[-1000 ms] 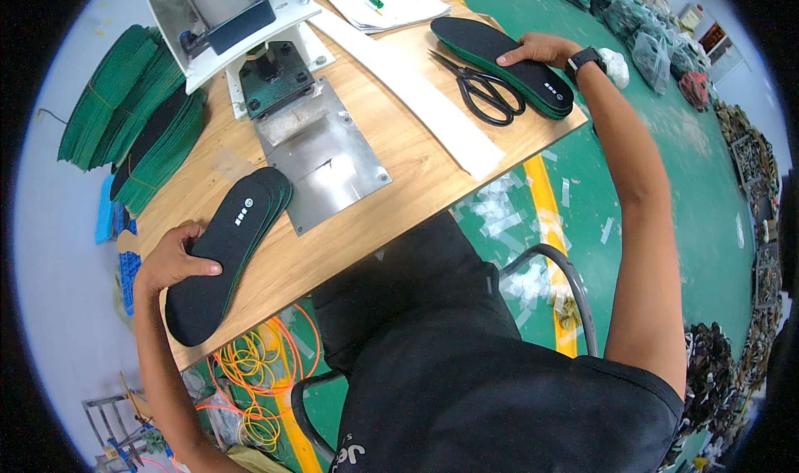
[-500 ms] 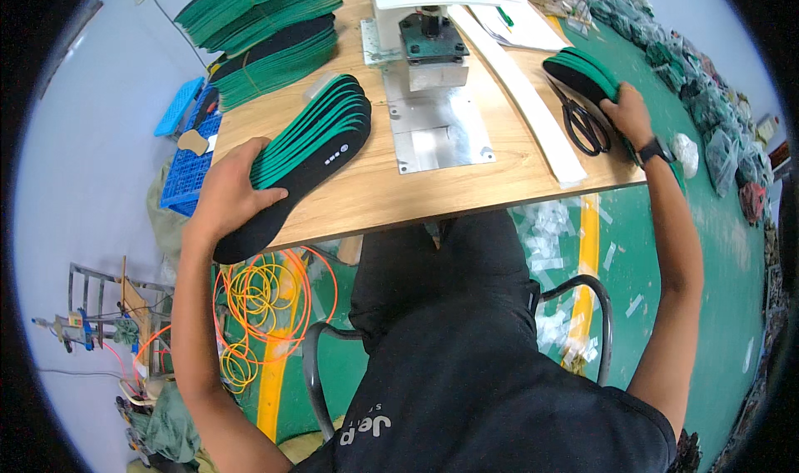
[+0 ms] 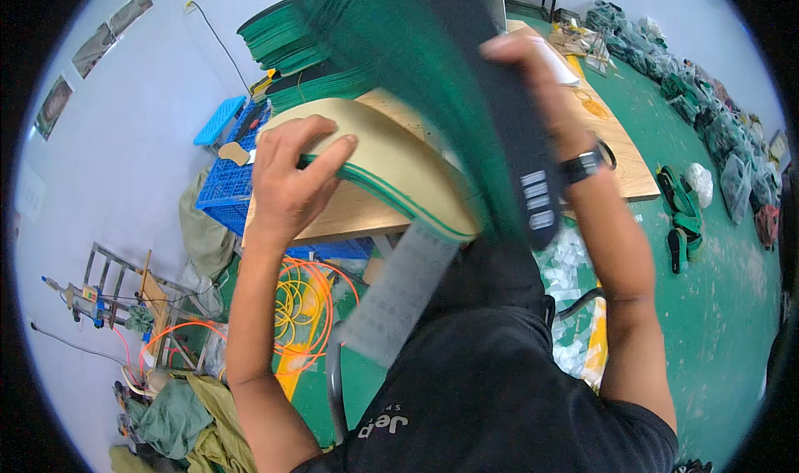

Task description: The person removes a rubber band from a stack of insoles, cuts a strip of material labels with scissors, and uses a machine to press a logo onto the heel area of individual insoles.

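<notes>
In my left hand (image 3: 295,169) is a small stack of insoles (image 3: 391,152), gripped at one end, with a beige face up and green edges showing. Below its far end hangs a translucent plastic strip (image 3: 399,294); what holds it up is unclear. My right hand (image 3: 545,98), partly smeared by motion, is wrapped round a thick bundle of black and green insoles (image 3: 474,82). This bundle stands tilted in front of me and is blurred. It covers most of the press and the table's middle.
Tall piles of green insoles (image 3: 291,44) rise at the back left of the wooden table (image 3: 628,169). A blue crate (image 3: 225,181) stands at its left. Orange and yellow hoses (image 3: 304,306) coil on the floor. More insoles (image 3: 682,215) lie on the right floor, before several bags (image 3: 707,123).
Both hands have come up and inward from the table, lifting insoles. The left stack now shows its beige side. The right-hand bundle has moved to the middle, and the view has shifted.
</notes>
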